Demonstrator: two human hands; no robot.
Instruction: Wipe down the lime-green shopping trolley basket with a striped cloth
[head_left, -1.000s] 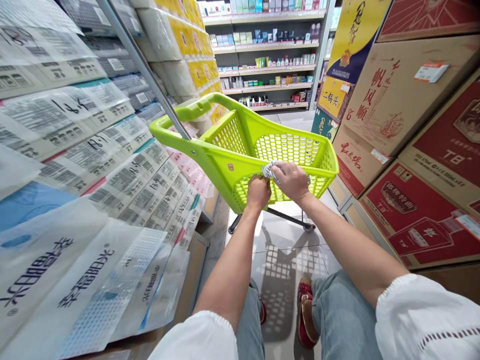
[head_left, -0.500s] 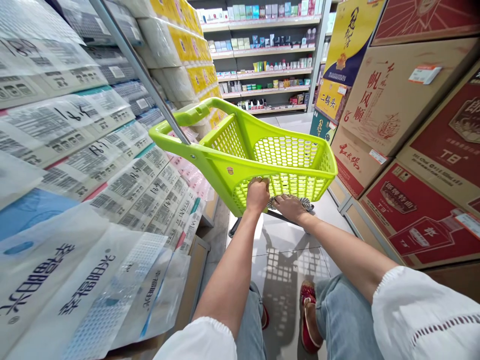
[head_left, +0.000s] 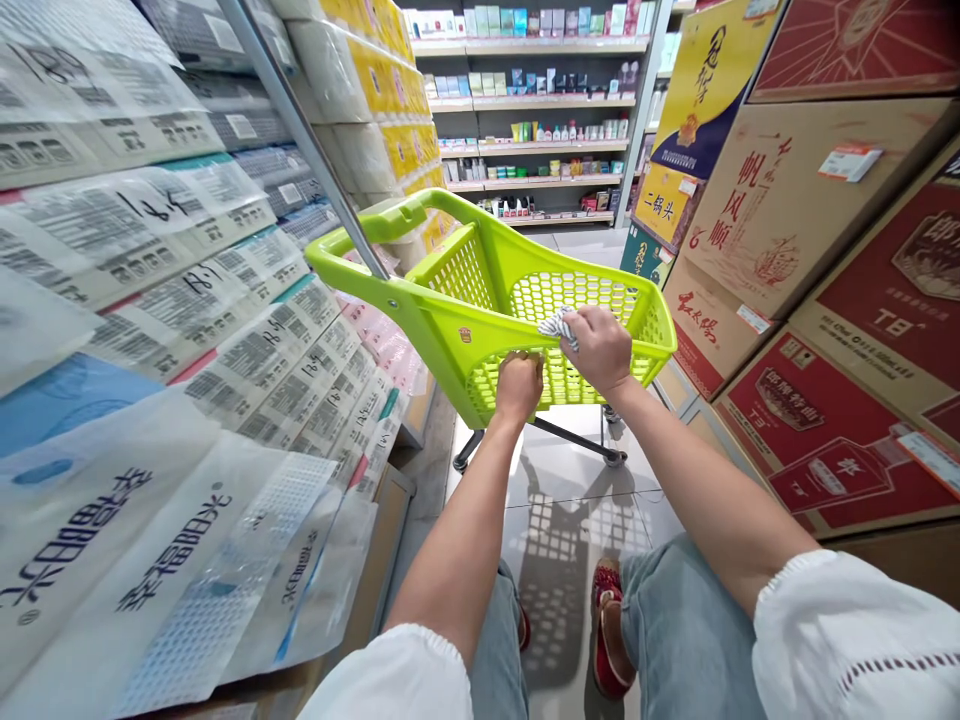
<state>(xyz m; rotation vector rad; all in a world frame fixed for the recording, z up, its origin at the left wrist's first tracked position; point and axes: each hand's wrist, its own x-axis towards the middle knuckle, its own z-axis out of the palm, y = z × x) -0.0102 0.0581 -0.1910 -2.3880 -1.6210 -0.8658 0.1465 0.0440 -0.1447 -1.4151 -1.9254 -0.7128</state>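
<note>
A lime-green plastic shopping cart [head_left: 442,330] with perforated sides stands on the floor, its near side toward me. My left hand [head_left: 519,386] is closed at the lower mesh of that side; its curled fingers grip the basket's lattice. In my right hand [head_left: 602,348] is a bunched, grey-and-white striped cloth [head_left: 556,327], pressed to the cart's upper side just under the rim. The right fingers are wrapped round the cloth and partly hide it. Through the mesh and over the rim, no goods show inside the basket.
Stacked packs of tissue paper [head_left: 225,290] line the left side, with yellow-and-white paper bundles [head_left: 367,90] behind. Cartons [head_left: 817,200] are piled along the right. Shelves of small boxes and bottles [head_left: 540,145] close the far end. A metal pole [head_left: 307,140] rises at the cart's handle.
My right hand with the cloth has moved up from the basket's bottom edge to just below its rim. The left hand keeps its hold on the mesh.
</note>
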